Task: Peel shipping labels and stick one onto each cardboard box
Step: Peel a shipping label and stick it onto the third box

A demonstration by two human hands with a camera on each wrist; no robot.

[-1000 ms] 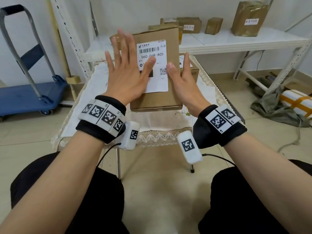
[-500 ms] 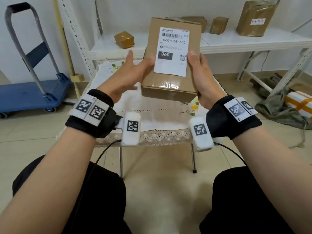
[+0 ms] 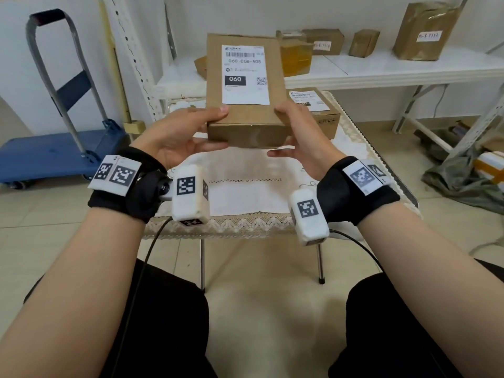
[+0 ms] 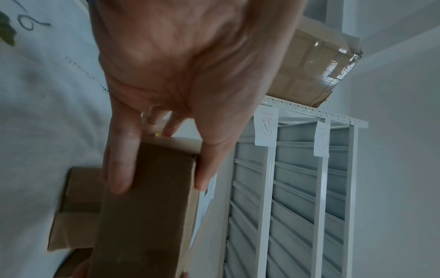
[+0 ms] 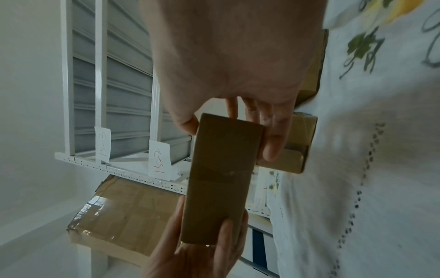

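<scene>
2 hands grasp brown cardboard box [image 3: 245, 126] bearing white printed shipping label [image 3: 244, 75], lifted above cloth-covered table [image 3: 245, 197]: your left hand [image 3: 174, 137] and right hand [image 3: 302, 137] clamp near corners. Long axis runs away from you; both hands equally near.

The head camera looks forward and down from above both forearms, taking in the bench [image 3: 272, 197], the white shelf [image 3: 381, 72] behind it and the floor. Each of the 2 wrist cameras sits close under its palm, looking along the fingers and upward. All 3 views share the labelled cardboard box [image 3: 245, 126]: the left wrist view sees its left side [image 4: 142, 216], the right wrist view its near end face [image 5: 221, 178] and the shelf's underside.
</scene>
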